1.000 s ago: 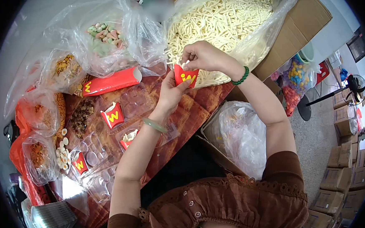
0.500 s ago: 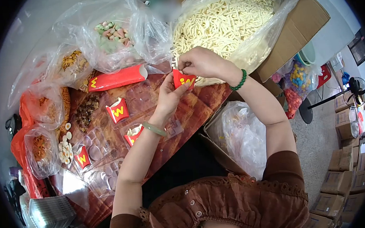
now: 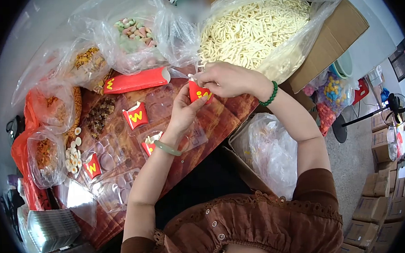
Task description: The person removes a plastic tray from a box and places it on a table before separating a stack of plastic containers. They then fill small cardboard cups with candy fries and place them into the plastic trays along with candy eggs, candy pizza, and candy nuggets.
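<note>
Both hands hold one red carton; three more cartons on table.

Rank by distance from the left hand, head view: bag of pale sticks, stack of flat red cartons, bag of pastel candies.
From the left hand:
1. Bag of pale sticks, just beyond the hand, right.
2. Stack of flat red cartons, left on the table.
3. Bag of pastel candies, far left.

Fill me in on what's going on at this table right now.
A person holds a small red paper fry box with a yellow W in the left hand, while the right hand works pale fry-shaped snack sticks into its top. Just beyond it lies a big clear bag of pale snack sticks in a cardboard box. Three more small red boxes sit in clear plastic trays on the wooden table.
</note>
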